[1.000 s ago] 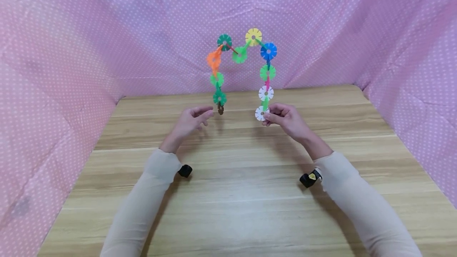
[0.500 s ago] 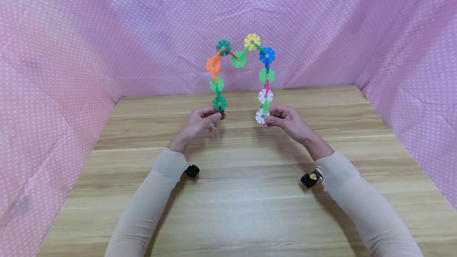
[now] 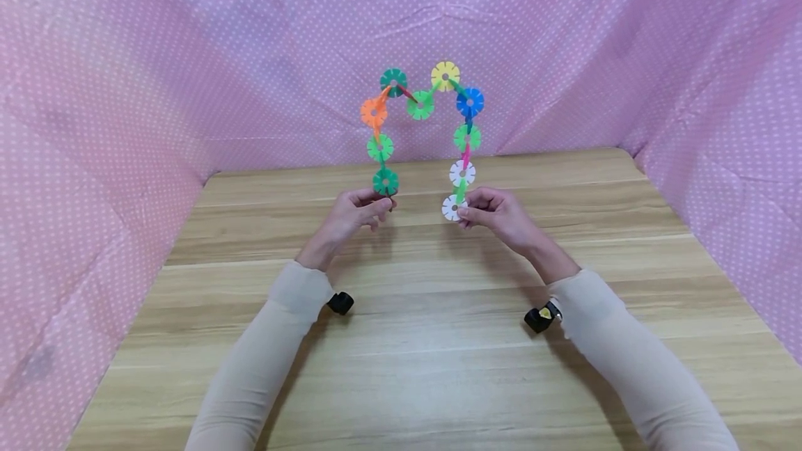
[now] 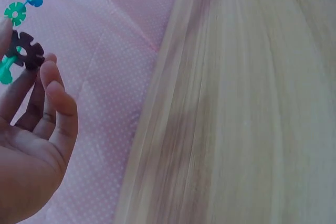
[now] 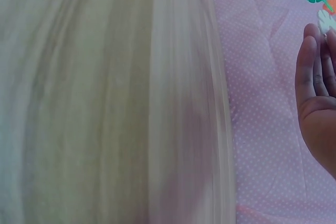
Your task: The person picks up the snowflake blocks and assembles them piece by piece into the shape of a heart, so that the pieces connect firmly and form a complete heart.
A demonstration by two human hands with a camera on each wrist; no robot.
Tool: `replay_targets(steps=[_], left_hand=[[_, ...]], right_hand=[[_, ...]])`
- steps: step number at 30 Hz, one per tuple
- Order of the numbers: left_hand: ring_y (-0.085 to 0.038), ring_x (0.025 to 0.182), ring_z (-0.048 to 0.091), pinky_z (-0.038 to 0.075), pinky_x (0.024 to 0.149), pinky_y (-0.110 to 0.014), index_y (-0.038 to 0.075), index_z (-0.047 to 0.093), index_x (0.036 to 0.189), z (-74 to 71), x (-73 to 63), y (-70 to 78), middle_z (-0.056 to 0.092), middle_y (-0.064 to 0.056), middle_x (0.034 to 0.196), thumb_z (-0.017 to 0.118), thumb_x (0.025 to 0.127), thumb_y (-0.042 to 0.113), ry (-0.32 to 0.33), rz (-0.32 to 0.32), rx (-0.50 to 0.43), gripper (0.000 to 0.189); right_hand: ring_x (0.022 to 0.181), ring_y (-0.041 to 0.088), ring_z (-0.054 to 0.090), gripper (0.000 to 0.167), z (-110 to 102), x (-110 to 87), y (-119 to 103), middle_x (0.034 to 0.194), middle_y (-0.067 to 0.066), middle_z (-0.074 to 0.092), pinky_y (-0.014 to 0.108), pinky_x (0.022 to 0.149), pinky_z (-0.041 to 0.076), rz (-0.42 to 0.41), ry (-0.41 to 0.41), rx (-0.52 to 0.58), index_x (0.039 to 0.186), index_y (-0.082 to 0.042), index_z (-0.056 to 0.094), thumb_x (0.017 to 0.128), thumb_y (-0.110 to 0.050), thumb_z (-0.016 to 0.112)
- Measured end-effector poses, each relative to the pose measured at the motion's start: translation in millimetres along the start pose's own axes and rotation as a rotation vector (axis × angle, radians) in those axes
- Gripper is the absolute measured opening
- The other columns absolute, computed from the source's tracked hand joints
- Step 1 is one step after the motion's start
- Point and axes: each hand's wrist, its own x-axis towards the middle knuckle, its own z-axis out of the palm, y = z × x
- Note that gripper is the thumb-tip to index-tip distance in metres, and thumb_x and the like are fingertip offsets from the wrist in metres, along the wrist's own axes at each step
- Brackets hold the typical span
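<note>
A chain of slotted plastic snowflake discs stands up as an arch between the two hands. At its top are a yellow disc [image 3: 445, 76], a light green disc [image 3: 420, 104] that dips lower, and a dark green disc [image 3: 393, 83]. My left hand [image 3: 351, 221] pinches the brown end disc [image 4: 27, 51] below a green disc [image 3: 385, 182]. On the other side my right hand [image 3: 501, 218] pinches the white end disc [image 3: 454, 208] between thumb and fingers. An orange disc [image 3: 374, 112] and a blue disc [image 3: 470, 102] form the arch's shoulders.
Under both forearms lies a wood-grain table [image 3: 401, 339]. Pink dotted cloth [image 3: 301, 54] hangs behind it and along both sides. Black wrist cameras [image 3: 341, 303] sit at the sleeve cuffs.
My left hand has moved right and taken hold of the brown end disc. The arch has sunk slightly, and its right leg has shifted a little to the left with my right hand.
</note>
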Motion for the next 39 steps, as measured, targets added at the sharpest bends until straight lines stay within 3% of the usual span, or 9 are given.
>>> replay_targets(steps=[6, 13, 20, 30, 39], left_hand=[[-0.014, 0.079, 0.058, 0.049, 0.065, -0.025, 0.002, 0.073, 0.11, 6.4, 2.3, 0.3, 0.073, -0.009, 0.1, 0.072, 0.096, 0.017, 0.065, 0.025, 0.021, 0.021], [-0.013, 0.076, 0.058, 0.049, 0.063, -0.024, -0.003, 0.071, 0.11, 18.5, 3.8, 2.4, 0.073, -0.006, 0.095, 0.073, 0.094, 0.013, 0.126, 0.084, -0.008, 0.023], [-0.013, 0.076, 0.058, 0.048, 0.06, -0.021, -0.003, 0.072, 0.11, 32.8, 5.8, 4.6, 0.074, -0.001, 0.092, 0.073, 0.094, 0.012, 0.173, 0.151, -0.014, 0.022], [-0.012, 0.073, 0.06, 0.047, 0.057, -0.02, -0.005, 0.071, 0.11, 48.6, 8.1, 5.1, 0.076, -0.001, 0.092, 0.074, 0.093, 0.01, 0.239, 0.158, -0.082, 0.022], [-0.012, 0.074, 0.059, 0.046, 0.057, -0.02, -0.003, 0.072, 0.108, 53.9, 7.0, 6.3, 0.076, -0.001, 0.093, 0.074, 0.093, 0.013, 0.255, 0.167, -0.092, 0.021]], right_hand=[[0.075, 0.017, 0.067, 0.003, 8.9, -0.1, 0.6, 0.083, 0.01, 0.069, 0.032, 0.072, 0.059, 0.012, 0.03, -0.024, 0.096, 0.008, 0.066, 0.093, 0.007, 0.066], [0.072, 0.021, 0.067, 0.003, 22.2, 2.1, -1.6, 0.083, 0.023, 0.068, 0.034, 0.069, 0.059, 0.001, 0.068, -0.049, 0.093, 0.003, 0.068, 0.091, 0.005, 0.07], [0.07, 0.017, 0.067, 0.005, 37.0, 4.8, -3.8, 0.079, 0.012, 0.069, 0.034, 0.068, 0.059, -0.008, 0.101, -0.015, 0.092, 0.004, 0.065, 0.091, 0.006, 0.07], [0.069, 0.017, 0.066, 0.012, 55.8, 8.5, -3.7, 0.08, 0.008, 0.068, 0.028, 0.067, 0.058, -0.024, 0.152, 0.077, 0.089, -0.002, 0.065, 0.092, 0.01, 0.066], [0.067, 0.015, 0.066, 0.008, 66.2, 10.8, -2.9, 0.077, 0.006, 0.068, 0.027, 0.066, 0.058, -0.03, 0.206, 0.114, 0.089, 0.004, 0.06, 0.093, 0.01, 0.065]])
